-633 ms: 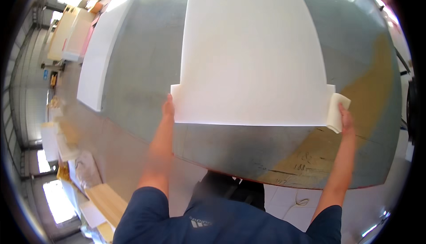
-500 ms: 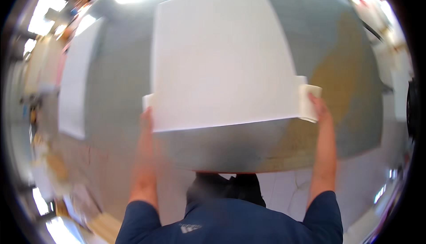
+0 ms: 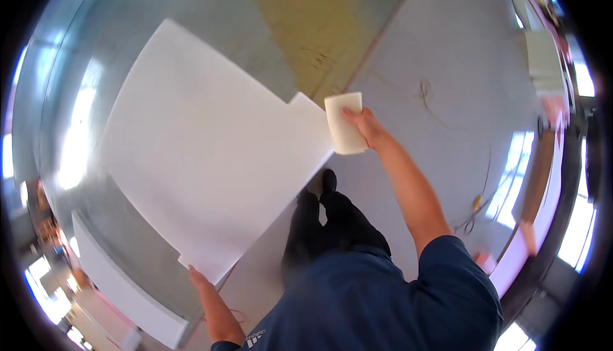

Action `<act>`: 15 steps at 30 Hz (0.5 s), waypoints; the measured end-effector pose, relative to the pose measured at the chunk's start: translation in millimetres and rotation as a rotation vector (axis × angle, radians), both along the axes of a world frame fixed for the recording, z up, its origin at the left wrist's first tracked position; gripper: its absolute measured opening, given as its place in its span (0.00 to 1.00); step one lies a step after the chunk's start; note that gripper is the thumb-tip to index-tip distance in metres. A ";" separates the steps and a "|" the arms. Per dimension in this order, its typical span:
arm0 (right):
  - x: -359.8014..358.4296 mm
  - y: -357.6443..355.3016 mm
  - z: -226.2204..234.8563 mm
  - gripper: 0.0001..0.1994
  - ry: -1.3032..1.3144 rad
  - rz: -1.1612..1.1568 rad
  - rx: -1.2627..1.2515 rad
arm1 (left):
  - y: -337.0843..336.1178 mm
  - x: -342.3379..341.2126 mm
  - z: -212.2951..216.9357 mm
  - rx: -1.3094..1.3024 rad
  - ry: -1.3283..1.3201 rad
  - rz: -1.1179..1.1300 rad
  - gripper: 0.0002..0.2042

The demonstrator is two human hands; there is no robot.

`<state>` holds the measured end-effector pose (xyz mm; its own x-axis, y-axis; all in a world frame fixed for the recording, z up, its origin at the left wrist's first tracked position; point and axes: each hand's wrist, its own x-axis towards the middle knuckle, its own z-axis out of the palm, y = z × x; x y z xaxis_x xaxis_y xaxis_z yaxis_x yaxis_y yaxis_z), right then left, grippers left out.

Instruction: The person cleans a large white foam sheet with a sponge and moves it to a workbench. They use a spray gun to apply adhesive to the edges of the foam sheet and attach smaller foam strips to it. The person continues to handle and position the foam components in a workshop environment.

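Foam board, big and white, was held tilted above the grey floor. Its lower corner was gripped by the left hand, fingers hidden behind it, can't tell how. Its upper tab was pinched by the right hand.

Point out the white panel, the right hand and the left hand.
white panel (image 3: 204,153), head view, middle of its flat face
right hand (image 3: 365,125), head view, back of the hand at the panel's tab
left hand (image 3: 198,279), head view, knuckles at the panel's lower corner
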<state>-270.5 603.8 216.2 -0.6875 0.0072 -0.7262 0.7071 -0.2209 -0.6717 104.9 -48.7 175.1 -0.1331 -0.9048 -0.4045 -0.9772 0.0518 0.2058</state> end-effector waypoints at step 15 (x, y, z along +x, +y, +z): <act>128.6 -72.3 -74.4 0.18 0.115 -0.388 0.444 | 371.6 -376.9 -43.0 -0.321 0.324 -1.523 0.34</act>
<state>-141.9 531.5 141.9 -0.6480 0.5587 -0.5177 0.5486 -0.1292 -0.8261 -272.0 322.9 132.1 -0.9939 0.1103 -0.0071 0.1074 0.9789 0.1739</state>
